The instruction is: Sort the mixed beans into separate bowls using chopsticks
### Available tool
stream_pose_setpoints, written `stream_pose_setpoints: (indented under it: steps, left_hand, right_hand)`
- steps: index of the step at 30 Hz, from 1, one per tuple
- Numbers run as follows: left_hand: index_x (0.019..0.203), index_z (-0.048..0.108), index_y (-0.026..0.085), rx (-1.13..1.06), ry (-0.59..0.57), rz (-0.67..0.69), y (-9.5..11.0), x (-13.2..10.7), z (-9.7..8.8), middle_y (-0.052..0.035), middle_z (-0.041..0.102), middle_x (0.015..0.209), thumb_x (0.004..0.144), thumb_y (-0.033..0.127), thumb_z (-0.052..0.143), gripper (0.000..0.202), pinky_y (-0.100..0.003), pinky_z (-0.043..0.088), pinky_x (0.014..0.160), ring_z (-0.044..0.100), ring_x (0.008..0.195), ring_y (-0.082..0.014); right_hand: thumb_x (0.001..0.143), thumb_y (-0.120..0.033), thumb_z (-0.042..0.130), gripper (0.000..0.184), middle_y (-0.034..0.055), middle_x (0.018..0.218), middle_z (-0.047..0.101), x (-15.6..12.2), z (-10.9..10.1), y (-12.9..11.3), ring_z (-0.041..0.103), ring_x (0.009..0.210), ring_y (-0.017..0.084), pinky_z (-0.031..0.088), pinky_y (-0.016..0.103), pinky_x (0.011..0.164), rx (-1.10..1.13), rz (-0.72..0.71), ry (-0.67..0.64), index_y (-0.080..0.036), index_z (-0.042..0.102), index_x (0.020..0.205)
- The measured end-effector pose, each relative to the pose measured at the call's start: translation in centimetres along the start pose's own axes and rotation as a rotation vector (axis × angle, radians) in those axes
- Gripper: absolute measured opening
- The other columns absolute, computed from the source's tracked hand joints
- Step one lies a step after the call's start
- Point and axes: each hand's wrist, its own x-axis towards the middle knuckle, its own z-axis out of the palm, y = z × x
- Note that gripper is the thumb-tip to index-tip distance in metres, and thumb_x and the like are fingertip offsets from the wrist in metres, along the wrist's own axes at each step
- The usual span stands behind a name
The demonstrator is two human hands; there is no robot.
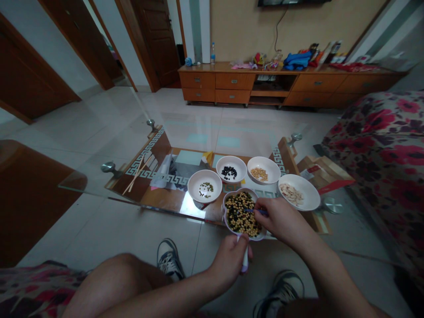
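Inspection is proceeding left to right across the glass-topped table (99, 181). Thin wooden sticks (137, 174) and a crumpled paper packet (162, 172) are lying toward the left end, and it cannot be determined whether they are above or below the glass. A white bowl (195, 187) is holding a small quantity of green seeds (206, 190), and just beyond it a second white bowl (220, 165) is holding black beans (229, 172). The left hand (228, 265) is closed, gripping a white handle (245, 260) that is projecting toward the person from a lobed white dish (226, 215). That dish is standing at the near edge of the table and is filled with mixed beans (240, 214). The right hand (281, 219) is closed on a blue utensil (260, 212), its exact type unclear, with the tip reaching into the mixed beans. Toward the right end, a white bowl (253, 165) is holding yellow beans (259, 174), while another white bowl (309, 194) is holding pale flakes (291, 194), sitting just beside the right hand
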Motion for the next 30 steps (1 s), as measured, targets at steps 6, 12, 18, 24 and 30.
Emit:
stream_pose_setpoints:
  steps: [6, 12, 18, 24, 30]
  left_hand:
    - [0.062, 0.053, 0.021, 0.012, 0.006, 0.005, 0.1, 0.1, 0.1, 0.003, 0.042, 0.043, 0.078, 0.085, 0.032, 0.069, -0.025, 0.033, 0.044, 0.044, 0.041, -0.0127]
    - [0.061, 0.052, 0.021, 0.007, 0.007, -0.005, 0.2, 0.1, 0.2, 0.0031, 0.041, 0.043, 0.078, 0.084, 0.032, 0.068, -0.025, 0.033, 0.044, 0.043, 0.041, -0.0128]
    - [0.063, 0.053, 0.021, 0.016, 0.006, -0.009, -0.1, 0.2, 0.1, 0.0029, 0.042, 0.043, 0.079, 0.084, 0.032, 0.068, -0.026, 0.033, 0.045, 0.044, 0.041, -0.0132]
    - [0.063, 0.051, 0.021, -0.008, 0.012, 0.001, -0.3, 0.3, 0.1, 0.0031, 0.043, 0.047, 0.077, 0.085, 0.034, 0.068, -0.025, 0.032, 0.044, 0.044, 0.042, -0.0124]
    - [0.063, 0.052, 0.021, -0.02, -0.001, 0.007, -0.1, 0.1, 0.0, 0.0035, 0.041, 0.046, 0.078, 0.083, 0.036, 0.066, -0.025, 0.033, 0.045, 0.043, 0.042, -0.0123]
  right_hand:
    - [0.088, -0.026, 0.054, 0.018, 0.0057, 0.074, 0.071, 0.0, -0.3, -0.1, 0.062, 0.062, 0.016, 0.034, 0.024, 0.055, 0.007, -0.008, 0.018, -0.02, 0.069, 0.08]
    - [0.088, -0.026, 0.053, 0.017, 0.0039, 0.075, 0.071, 0.3, -0.5, -1.5, 0.062, 0.063, 0.016, 0.036, 0.025, 0.059, 0.026, -0.049, 0.117, -0.021, 0.068, 0.084]
    - [0.089, -0.025, 0.054, 0.016, 0.0043, 0.081, 0.074, 1.0, -0.1, -3.8, 0.065, 0.072, 0.017, 0.036, 0.026, 0.063, 0.059, -0.146, 0.251, -0.022, 0.069, 0.086]
    - [0.091, -0.027, 0.057, 0.015, 0.0039, 0.081, 0.073, 1.8, 0.8, -5.8, 0.064, 0.076, 0.018, 0.038, 0.028, 0.067, 0.061, -0.201, 0.342, -0.022, 0.068, 0.085]
    - [0.092, -0.031, 0.057, 0.017, 0.0046, 0.083, 0.074, 1.7, 0.5, -5.5, 0.065, 0.075, 0.019, 0.039, 0.029, 0.067, 0.082, -0.174, 0.369, -0.022, 0.071, 0.091]
